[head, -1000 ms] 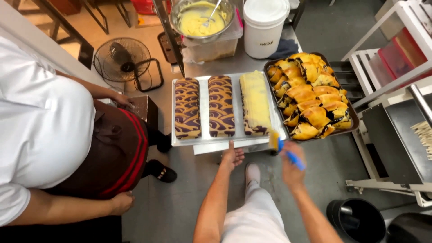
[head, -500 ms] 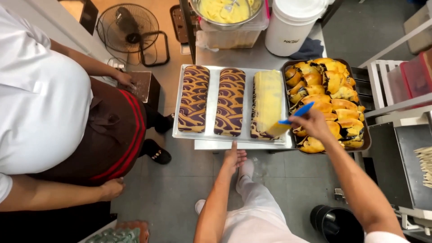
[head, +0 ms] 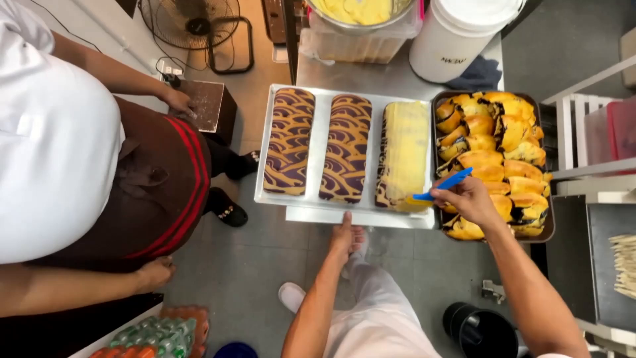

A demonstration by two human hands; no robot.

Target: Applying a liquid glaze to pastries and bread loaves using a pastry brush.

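Cream-topped cake roll (head: 404,154): rightmost of three on the metal tray (head: 278,199), at ten o'clock from the right hand.
Patterned rolls (head: 318,147): two, at nine o'clock of it.
Left hand (head: 347,236): fingers pressed flat on the tray's near edge.
Right hand (head: 472,199): pinching a blue spatula (head: 442,185), tip touching the roll's near end.
Dark pan (head: 547,229): pastries, three o'clock.

Single head view, steeply downward, fairly high

Bright, even indoor light from overhead, mild wide-angle bend at edges.
Soft short shadows on the floor; faint glare on the tray (head: 311,211) rim; slight softness, compression blur throughout.
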